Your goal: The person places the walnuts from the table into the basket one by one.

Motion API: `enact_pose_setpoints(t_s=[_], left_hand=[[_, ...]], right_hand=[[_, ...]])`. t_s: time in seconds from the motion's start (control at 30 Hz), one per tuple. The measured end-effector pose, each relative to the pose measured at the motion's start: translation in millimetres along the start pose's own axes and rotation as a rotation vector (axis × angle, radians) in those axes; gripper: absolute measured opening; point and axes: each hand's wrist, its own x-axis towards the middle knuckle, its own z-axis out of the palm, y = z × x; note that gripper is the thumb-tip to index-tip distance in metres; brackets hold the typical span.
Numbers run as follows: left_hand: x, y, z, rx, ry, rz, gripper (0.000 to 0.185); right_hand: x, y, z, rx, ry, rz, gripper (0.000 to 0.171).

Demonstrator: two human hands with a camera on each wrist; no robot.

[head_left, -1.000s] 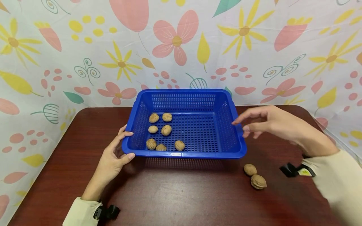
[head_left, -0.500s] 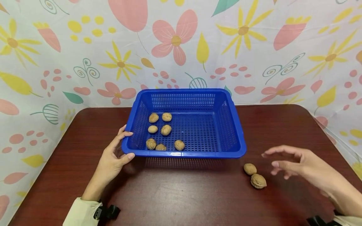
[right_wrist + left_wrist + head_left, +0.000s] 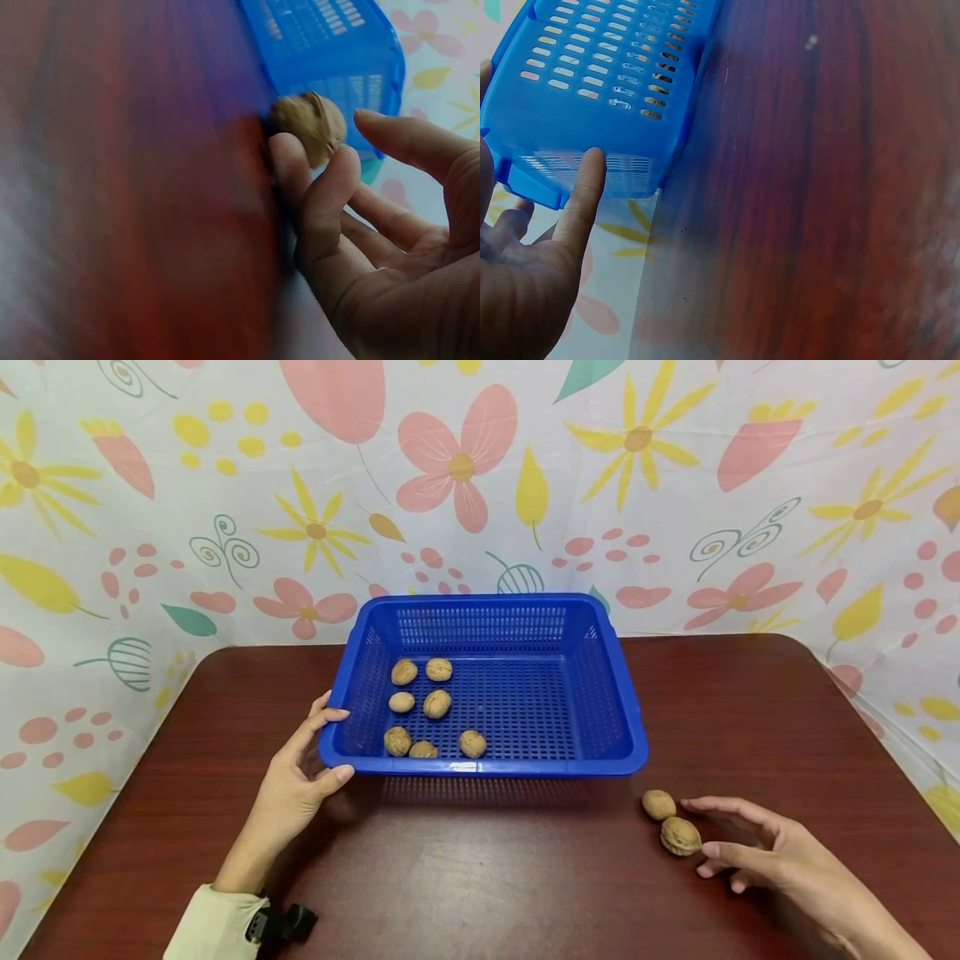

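Head view: left hand (image 3: 296, 785) rests against the basket (image 3: 600, 689) corner, thumb on the rim, fingers straight along the wall. Right hand (image 3: 780, 860) lies on the table (image 3: 480, 877), fingers loosely spread, tips just beside the near walnut (image 3: 680, 836); a second walnut (image 3: 658, 804) sits just beyond. Left wrist view: a straight finger (image 3: 581, 199) touches the basket (image 3: 615, 75) wall. Right wrist view: fingertips (image 3: 330, 176) touch the walnut (image 3: 307, 127), not closed round it.
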Motion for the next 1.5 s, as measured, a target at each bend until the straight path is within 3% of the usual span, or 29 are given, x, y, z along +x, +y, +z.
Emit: enact_pose_setpoints(t_s=[0.3, 0.73, 0.9, 1.07, 1.33, 1.5], left_hand=[[-0.5, -0.5, -0.4, 0.001, -0.001, 0.000, 0.059], [-1.8, -0.8, -0.7, 0.002, -0.001, 0.007, 0.059], [-1.9, 0.4, -0.5, 0.007, -0.001, 0.005, 0.059], [-1.6, 1.3, 0.1, 0.008, -0.001, -0.002, 0.058], [0.1, 1.4, 0.5, 0.011, -0.001, -0.006, 0.058], [0.4, 1.2, 0.5, 0.013, -0.001, -0.011, 0.058]], right_hand=[[0.8, 4.3, 21.9, 0.093, 0.042, -0.044, 0.051], [6.9, 4.5, 41.2, 0.208, 0.178, -0.084, 0.049], [6.4, 4.5, 41.2, 0.201, 0.188, -0.095, 0.047], [4.7, 4.5, 37.1, 0.176, 0.211, -0.052, 0.044], [1.4, 6.6, 27.7, 0.313, 0.213, -0.144, 0.041], [1.6, 0.8, 19.7, 0.282, 0.262, -0.107, 0.040]])
